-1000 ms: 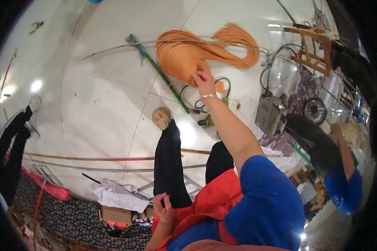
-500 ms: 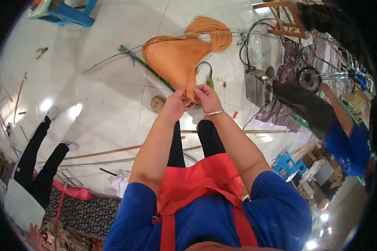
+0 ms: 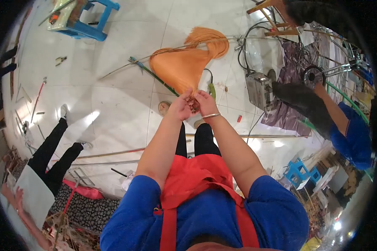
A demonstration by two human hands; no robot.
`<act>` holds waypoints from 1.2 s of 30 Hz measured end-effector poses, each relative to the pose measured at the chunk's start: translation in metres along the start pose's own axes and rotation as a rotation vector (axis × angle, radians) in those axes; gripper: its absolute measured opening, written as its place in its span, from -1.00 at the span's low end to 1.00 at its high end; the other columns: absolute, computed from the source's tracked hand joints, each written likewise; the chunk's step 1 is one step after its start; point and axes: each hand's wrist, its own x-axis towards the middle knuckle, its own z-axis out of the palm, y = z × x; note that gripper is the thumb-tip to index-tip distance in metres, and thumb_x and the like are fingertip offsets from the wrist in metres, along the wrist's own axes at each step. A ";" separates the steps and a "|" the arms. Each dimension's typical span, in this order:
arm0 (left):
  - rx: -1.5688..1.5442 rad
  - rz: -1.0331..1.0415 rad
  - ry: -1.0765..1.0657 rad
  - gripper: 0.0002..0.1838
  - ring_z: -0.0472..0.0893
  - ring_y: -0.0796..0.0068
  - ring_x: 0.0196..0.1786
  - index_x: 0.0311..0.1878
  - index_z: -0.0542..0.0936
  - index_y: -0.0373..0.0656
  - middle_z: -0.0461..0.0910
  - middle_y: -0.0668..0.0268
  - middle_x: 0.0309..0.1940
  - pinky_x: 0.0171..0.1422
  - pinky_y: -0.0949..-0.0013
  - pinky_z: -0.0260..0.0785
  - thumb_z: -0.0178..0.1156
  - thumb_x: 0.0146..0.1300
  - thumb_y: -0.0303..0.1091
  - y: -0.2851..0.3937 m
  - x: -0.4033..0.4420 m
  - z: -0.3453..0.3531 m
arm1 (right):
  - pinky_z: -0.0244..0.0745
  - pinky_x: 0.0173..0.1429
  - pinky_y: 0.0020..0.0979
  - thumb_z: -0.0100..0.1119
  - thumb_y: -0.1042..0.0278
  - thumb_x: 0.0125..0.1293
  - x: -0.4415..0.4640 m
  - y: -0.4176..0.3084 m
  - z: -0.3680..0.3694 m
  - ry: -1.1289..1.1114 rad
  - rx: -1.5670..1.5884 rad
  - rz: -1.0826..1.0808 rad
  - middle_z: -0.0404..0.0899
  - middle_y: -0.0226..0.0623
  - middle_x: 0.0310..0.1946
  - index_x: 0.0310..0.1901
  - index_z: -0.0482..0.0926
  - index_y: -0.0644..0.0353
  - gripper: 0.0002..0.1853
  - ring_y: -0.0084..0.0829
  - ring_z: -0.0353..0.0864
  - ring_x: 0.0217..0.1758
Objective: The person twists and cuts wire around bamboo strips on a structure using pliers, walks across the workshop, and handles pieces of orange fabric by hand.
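Observation:
A large orange bundle [image 3: 178, 69], seemingly of fine strands or cloth, hangs from my hands above the floor. It is wide in the middle, with a loose fringed tail at its far end. My left hand [image 3: 181, 107] and my right hand [image 3: 205, 104] close around its narrow near end from both sides. Between my fingers shows the reddish-brown, crumpled-looking end [image 3: 192, 103]; its makeup is too small to tell. A bangle circles my right wrist. Beside the bundle are a green pole [image 3: 157, 78] and a green-handled tool [image 3: 212, 90].
A thin stick [image 3: 125, 67] crosses near the bundle. A metal box [image 3: 260, 90] with cables stands right, near a person in blue [image 3: 349, 136]. Pliers [image 3: 60, 61] and a blue stool [image 3: 92, 26] are left. Another person's legs [image 3: 50, 157] are lower left. Long rods [image 3: 104, 154] cross the floor.
The view has shifted, so the surroundings appear further right. My hands have turned the bundle's narrow end, exposing its reddish-brown end. More of the left person's arms shows.

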 end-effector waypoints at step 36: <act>0.981 0.718 -0.415 -0.41 0.41 0.43 0.03 0.24 0.18 -0.14 0.37 0.21 0.05 0.12 0.39 0.24 0.06 0.08 -0.46 -0.003 -0.151 0.135 | 0.30 -0.25 -0.55 -0.14 0.28 0.32 -0.183 -0.134 0.063 0.111 -0.471 -0.444 0.43 -0.44 -0.52 -0.44 0.46 0.23 -0.73 -0.60 0.38 -0.42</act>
